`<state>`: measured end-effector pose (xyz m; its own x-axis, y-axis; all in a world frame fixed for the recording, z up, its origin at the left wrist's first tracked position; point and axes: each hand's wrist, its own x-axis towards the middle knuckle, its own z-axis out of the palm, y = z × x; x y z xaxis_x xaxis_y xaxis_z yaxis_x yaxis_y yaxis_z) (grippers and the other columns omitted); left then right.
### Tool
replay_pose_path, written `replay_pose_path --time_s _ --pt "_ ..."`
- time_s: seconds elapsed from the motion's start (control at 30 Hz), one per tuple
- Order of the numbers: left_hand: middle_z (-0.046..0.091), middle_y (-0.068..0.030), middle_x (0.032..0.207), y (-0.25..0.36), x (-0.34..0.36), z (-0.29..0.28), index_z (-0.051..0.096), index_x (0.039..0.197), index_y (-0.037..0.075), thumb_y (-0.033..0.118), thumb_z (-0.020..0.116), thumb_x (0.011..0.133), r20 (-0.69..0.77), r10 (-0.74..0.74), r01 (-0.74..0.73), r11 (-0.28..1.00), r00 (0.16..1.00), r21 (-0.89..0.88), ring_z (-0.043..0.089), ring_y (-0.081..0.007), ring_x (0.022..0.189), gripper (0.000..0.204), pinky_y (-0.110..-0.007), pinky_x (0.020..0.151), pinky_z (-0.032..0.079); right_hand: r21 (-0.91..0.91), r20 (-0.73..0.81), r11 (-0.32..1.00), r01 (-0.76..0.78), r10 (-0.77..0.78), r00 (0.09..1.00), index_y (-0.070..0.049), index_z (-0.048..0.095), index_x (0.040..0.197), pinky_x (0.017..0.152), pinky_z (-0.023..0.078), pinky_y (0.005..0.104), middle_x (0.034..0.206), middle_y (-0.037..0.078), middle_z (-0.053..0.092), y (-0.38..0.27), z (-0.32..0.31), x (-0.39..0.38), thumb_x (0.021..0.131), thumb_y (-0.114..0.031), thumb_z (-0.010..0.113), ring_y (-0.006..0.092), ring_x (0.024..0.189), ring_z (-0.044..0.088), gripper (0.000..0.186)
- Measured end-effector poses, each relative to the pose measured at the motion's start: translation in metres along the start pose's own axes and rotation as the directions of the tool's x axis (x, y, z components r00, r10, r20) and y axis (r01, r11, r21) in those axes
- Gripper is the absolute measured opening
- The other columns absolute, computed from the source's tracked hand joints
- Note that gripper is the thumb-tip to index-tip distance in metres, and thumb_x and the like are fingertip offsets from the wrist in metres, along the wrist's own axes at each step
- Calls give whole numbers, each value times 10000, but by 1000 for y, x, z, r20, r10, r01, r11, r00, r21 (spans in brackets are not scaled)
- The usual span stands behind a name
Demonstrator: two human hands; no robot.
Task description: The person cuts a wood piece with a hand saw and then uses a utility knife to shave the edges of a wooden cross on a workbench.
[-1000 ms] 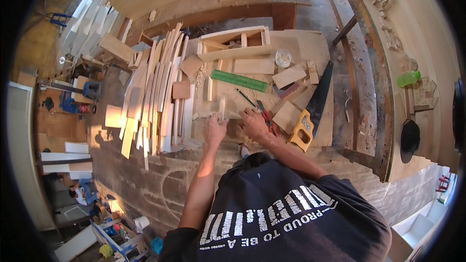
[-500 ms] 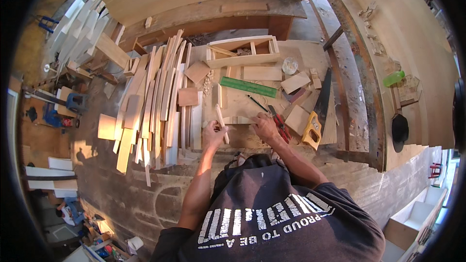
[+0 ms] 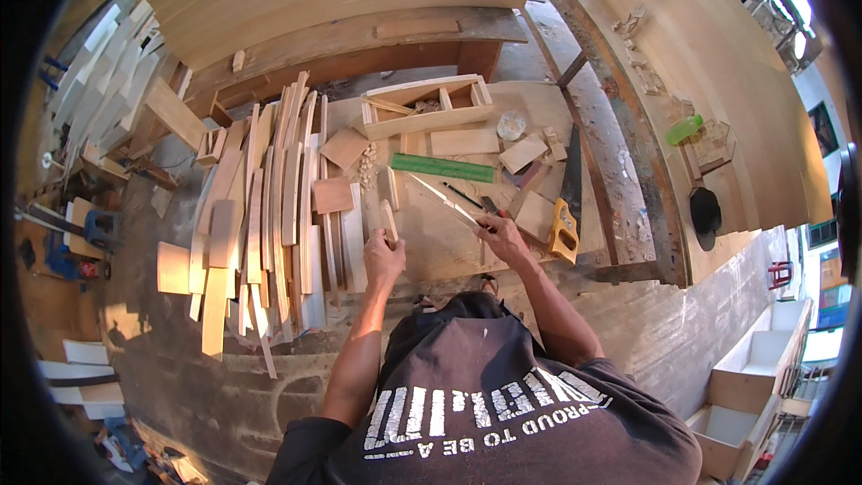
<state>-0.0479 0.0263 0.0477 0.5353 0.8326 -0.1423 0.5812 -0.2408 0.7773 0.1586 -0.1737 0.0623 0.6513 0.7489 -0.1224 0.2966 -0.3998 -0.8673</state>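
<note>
My left hand (image 3: 384,258) is closed around a short, narrow wooden strip (image 3: 389,218) whose end points up and away. In my right hand (image 3: 505,241) is a long, thin pale wooden piece (image 3: 446,201), tilted toward the far left above the workbench top (image 3: 426,247). Just beyond it lie a green ruler (image 3: 442,167) and a dark pencil (image 3: 461,193). A red-handled tool by the right hand is mostly covered. To its right rests a handsaw with a yellow handle (image 3: 564,230). A small wooden block (image 3: 387,187) stands past the left hand.
Long wooden strips (image 3: 269,189) are piled at left. A divided wooden box frame (image 3: 429,117) and a clear round container (image 3: 512,126) sit at the bench's far side. Beyond the right edge, a large wooden panel (image 3: 754,126) carries a green bottle (image 3: 684,130) and a black cap (image 3: 706,212).
My right hand has tipped its wooden piece from lying crosswise to slanting up and away. The left hand still grips its strip. The whole view has shifted slightly.
</note>
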Motion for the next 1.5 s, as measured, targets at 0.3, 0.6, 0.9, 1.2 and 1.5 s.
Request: replay_pose_path --time_s 0.3,0.6,0.9,1.2,1.5 --pt "651 -245 1037 19 6 10 600 1095 -24 240 737 851 -97 204 -154 914 974 374 625 -447 1007 384 -518 914 485 260 -24 958 -120 131 991 48 662 970 653 417 306 760 22 583 -2 3 -26 941 -266 686 107 724 483 316" --pt "683 -198 1067 38 24 22 659 1119 -6 281 717 905 213 30 33 958 977 -286 700 -282 795 363 -384 718 552 263 1 953 -149 154 988 44 670 950 630 408 296 730 3 571 -26 -1 -35 941 -238 681 80 720 481 282" --pt "680 -93 958 50 34 24 579 1114 28 241 722 923 473 -198 501 519 859 -693 696 -204 792 321 -306 693 576 -205 -77 976 71 -88 993 16 668 972 726 469 367 914 124 614 -13 -4 -38 885 -201 701 257 840 607 236" --pt "673 -167 978 15 18 26 666 992 -9 255 711 913 251 -52 101 978 966 -184 698 -275 838 279 -365 687 553 -754 -241 643 -138 -74 968 -58 584 1265 912 415 518 1248 128 550 23 -4 -22 914 -248 642 332 1173 513 403" --pt "638 -149 1006 27 -9 6 673 976 10 270 689 905 225 435 -490 769 872 412 595 -341 1021 270 -438 853 485 -742 -288 649 -169 -80 954 -7 552 1110 882 413 490 1075 158 621 25 2 -7 924 -202 628 333 1099 556 279"
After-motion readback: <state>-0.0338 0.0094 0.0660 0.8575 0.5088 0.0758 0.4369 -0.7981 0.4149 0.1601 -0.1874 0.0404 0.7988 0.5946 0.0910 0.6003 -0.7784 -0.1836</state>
